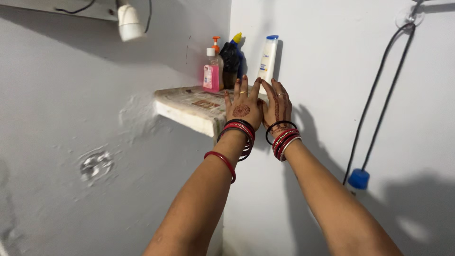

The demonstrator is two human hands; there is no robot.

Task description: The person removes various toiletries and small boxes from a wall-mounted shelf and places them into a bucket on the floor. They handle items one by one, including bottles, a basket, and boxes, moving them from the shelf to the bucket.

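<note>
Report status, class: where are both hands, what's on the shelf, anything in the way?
Left hand and right hand open, flat at corner shelf edge. White bottle nearest, untouched. Pink pump bottle, dark blue bottle stand behind.

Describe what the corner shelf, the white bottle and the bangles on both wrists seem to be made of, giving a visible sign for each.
Corner shelf: probably plastered masonry, painted white; thick, rough edge, paper lining on top.
White bottle: likely plastic; smooth, slightly glossy, blue cap.
Bangles: glass or plastic, cannot tell which; shiny red and dark rings, worn behind the left hand and right hand.
</note>
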